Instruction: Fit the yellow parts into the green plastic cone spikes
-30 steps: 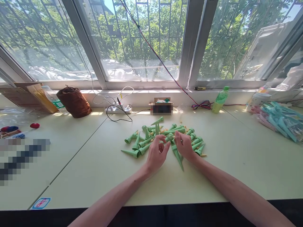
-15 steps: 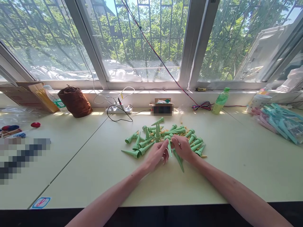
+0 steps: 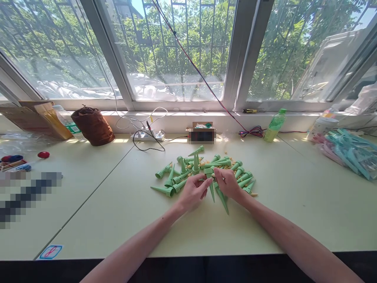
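Observation:
A green plastic watering spike [image 3: 211, 191] hangs point down between my hands, its wide ribbed collar uppermost. My left hand [image 3: 194, 191] is closed around the collar's near left side, its thumb reaching right. Against the spike's right side, my right hand [image 3: 229, 183] is closed in a pinch; a bit of something yellowish shows by its fingertips, mostly hidden. Around both hands lie several more green spikes [image 3: 222, 199], some on their sides and a few standing point up, like the upright spike [image 3: 196, 164]. Small tan pegs [image 3: 232, 162] are scattered among them.
Along the window sill stand a brown drawstring bag [image 3: 93, 126], a power strip [image 3: 145, 135] with cables, a small box [image 3: 202, 134] and a green bottle [image 3: 275, 126]. Plastic-wrapped teal items [image 3: 352, 151] lie at right, a red ball [image 3: 43, 155] at left.
The held spike has dropped slightly, its tip now lower. My left hand has shifted its grip, with the thumb now stretched further right. My right hand stays almost in place.

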Tool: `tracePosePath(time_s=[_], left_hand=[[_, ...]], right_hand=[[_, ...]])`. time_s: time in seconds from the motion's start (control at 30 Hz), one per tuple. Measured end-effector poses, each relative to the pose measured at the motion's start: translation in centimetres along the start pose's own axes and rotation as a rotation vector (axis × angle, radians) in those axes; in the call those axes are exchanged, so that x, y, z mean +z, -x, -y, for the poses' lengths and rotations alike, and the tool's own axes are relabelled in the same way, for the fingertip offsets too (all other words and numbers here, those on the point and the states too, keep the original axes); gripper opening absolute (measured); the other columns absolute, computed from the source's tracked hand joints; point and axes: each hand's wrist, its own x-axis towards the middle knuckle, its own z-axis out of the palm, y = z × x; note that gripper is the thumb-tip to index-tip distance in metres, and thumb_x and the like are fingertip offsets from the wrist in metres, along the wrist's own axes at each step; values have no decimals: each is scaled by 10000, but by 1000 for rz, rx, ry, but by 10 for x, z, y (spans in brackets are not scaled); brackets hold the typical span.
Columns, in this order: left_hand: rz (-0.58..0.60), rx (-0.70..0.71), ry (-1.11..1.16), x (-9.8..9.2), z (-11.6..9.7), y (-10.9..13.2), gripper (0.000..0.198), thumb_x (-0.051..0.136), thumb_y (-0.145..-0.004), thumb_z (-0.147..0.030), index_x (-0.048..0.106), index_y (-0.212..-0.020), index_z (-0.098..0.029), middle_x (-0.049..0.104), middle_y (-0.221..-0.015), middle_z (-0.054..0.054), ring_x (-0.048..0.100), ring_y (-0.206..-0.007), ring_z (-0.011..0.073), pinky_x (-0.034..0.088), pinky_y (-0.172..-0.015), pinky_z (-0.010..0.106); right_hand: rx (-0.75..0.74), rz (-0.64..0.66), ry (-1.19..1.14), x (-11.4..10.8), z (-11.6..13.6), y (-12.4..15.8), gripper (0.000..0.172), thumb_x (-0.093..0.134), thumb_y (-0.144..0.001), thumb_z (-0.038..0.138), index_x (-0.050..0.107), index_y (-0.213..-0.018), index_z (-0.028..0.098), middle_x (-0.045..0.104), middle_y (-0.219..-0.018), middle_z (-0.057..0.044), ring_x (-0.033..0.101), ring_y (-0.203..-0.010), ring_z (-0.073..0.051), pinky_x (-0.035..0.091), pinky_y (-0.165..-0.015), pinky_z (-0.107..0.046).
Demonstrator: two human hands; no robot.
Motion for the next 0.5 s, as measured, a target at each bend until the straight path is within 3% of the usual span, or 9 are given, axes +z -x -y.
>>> tracePosePath(time_s=[0.1,0.33,0.5], left_hand=[[-10,27,-20,0,4,-1,412,603,-873,-501,487,-666,-164,393,-454,-68,383,-403,58,295,-414,196],[-98,202,-154,-1,8,-2,359,672,-832,-448,573,-655,-151,463,-712,-13,452,-466,52,353,-416,211],[-133,184,-184,2,9,-3,330,655,-839,-462,600,-732,-155,511,-777,-5,471,-456,42,369,-415,202]], right_hand=[[46,0,-13,0,2,-1,533,297,-1030,433,245,-547,212,267,-482,48,231,-457,-89,225,-457,-267],[125,-35,-63,3,4,-3,574,339,-1008,463,184,-516,212,192,-462,51,174,-440,-78,174,-428,-277],[146,-52,-78,4,5,-2,583,333,-1012,470,235,-501,208,256,-438,46,215,-432,-79,207,-426,-268]])
